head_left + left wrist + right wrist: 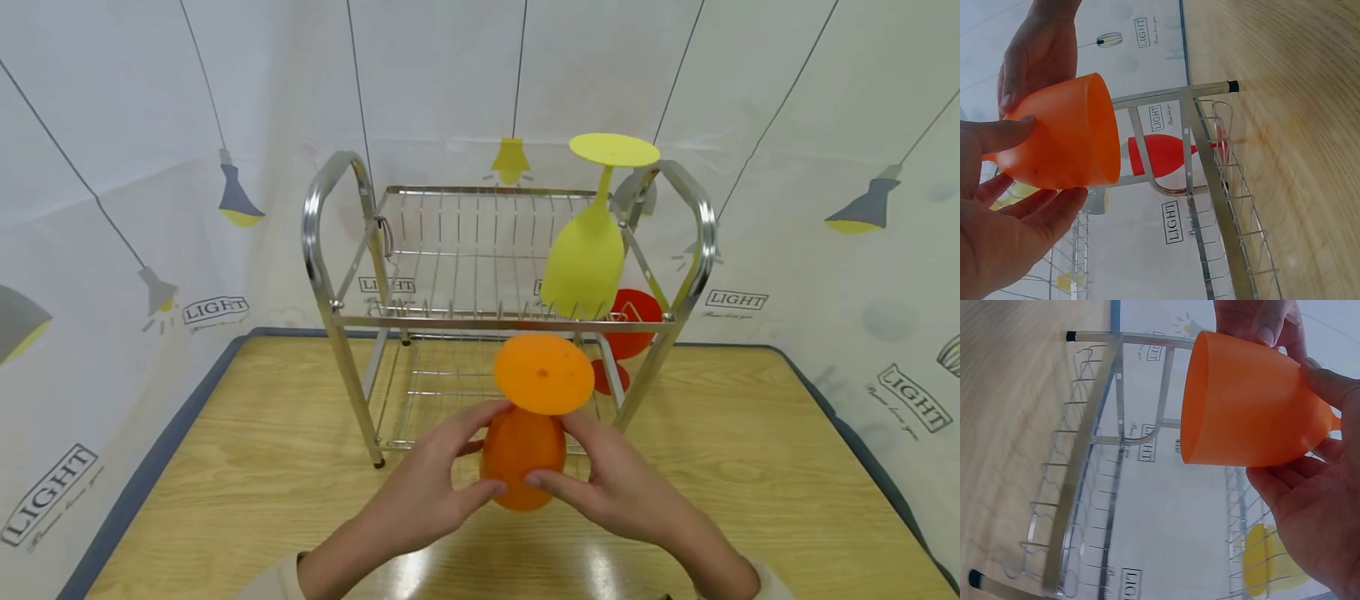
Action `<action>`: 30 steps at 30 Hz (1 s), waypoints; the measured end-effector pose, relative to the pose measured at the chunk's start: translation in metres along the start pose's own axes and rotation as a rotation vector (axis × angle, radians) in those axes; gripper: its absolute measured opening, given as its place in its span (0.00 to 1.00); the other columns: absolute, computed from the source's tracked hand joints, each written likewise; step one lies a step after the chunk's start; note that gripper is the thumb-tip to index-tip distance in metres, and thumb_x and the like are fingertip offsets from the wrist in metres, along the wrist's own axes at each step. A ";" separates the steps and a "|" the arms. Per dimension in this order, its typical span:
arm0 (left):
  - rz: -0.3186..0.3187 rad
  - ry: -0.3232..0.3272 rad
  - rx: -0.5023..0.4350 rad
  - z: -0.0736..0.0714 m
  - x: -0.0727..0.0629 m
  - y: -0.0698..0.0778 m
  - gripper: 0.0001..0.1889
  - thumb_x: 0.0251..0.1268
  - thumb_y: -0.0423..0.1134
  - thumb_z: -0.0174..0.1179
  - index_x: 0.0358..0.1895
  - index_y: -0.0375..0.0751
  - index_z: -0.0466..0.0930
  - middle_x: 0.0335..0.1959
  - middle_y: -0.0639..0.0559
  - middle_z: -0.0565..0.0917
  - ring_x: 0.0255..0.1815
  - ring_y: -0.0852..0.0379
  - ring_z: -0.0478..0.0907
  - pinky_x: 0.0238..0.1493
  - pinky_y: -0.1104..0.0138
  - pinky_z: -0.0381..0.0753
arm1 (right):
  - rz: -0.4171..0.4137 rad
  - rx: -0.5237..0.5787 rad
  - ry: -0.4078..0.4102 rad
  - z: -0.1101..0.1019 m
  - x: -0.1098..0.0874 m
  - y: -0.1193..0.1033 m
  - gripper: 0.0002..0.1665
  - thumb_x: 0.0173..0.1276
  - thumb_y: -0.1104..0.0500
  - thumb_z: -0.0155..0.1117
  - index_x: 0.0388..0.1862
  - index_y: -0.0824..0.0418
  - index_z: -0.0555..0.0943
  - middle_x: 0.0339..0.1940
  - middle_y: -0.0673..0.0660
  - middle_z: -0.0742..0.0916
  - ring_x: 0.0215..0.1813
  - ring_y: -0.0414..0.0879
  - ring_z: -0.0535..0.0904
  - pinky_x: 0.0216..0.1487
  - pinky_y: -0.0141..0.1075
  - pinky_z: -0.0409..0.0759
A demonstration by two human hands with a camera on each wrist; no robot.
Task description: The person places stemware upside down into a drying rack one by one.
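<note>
Both hands hold an orange goblet (pixel 523 462) upside down, in front of a metal dish rack (pixel 495 326). Its round foot faces up in the head view, and its open rim points toward the table in both wrist views. My left hand (pixel 423 479) grips the bowl from the left, thumb on the near side. From the other side my right hand (pixel 626 479) grips it, thumb also in front. A yellow goblet (pixel 588 258) stands upside down at the right end of the rack's upper tier. Beyond the rack's right side, a red goblet (pixel 1163 156) stands upright.
The two-tier rack has curved chrome handles (pixel 697 225) at each end and a wire lower shelf (pixel 450 392). It stands on a wooden table (pixel 247 500), with lamp-printed white sheeting (pixel 450 75) behind and along the sides.
</note>
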State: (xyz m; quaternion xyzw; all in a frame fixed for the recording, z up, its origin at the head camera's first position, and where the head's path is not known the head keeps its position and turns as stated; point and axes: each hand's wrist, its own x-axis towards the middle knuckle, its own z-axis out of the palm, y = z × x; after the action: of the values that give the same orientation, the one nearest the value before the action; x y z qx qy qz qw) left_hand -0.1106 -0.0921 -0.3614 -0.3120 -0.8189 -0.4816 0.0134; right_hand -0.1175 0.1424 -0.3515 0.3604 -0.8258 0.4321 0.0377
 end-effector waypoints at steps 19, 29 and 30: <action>0.157 0.345 0.207 -0.059 -0.015 0.000 0.33 0.53 0.24 0.68 0.64 0.46 0.74 0.59 0.55 0.80 0.53 0.57 0.78 0.49 0.67 0.84 | -0.241 -0.157 0.100 -0.056 0.037 -0.061 0.42 0.57 0.56 0.76 0.68 0.59 0.67 0.57 0.49 0.80 0.47 0.39 0.75 0.44 0.26 0.78; 0.098 0.569 0.215 -0.082 -0.022 -0.006 0.24 0.55 0.18 0.63 0.56 0.37 0.80 0.47 0.48 0.84 0.47 0.61 0.79 0.45 0.76 0.83 | -0.307 -0.210 0.235 -0.082 0.064 -0.083 0.43 0.60 0.55 0.73 0.71 0.63 0.66 0.57 0.57 0.82 0.51 0.47 0.83 0.45 0.27 0.84; 0.085 0.590 0.216 -0.084 -0.022 -0.007 0.22 0.55 0.18 0.62 0.55 0.35 0.80 0.46 0.47 0.84 0.47 0.60 0.79 0.45 0.78 0.82 | -0.292 -0.214 0.248 -0.083 0.067 -0.084 0.43 0.59 0.58 0.74 0.71 0.63 0.66 0.57 0.57 0.82 0.52 0.47 0.83 0.45 0.28 0.84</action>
State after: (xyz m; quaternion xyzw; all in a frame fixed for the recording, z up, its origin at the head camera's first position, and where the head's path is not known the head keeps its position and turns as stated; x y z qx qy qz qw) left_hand -0.1200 -0.1722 -0.3290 -0.1897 -0.8122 -0.4607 0.3036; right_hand -0.1345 0.1351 -0.2170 0.4143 -0.7949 0.3731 0.2394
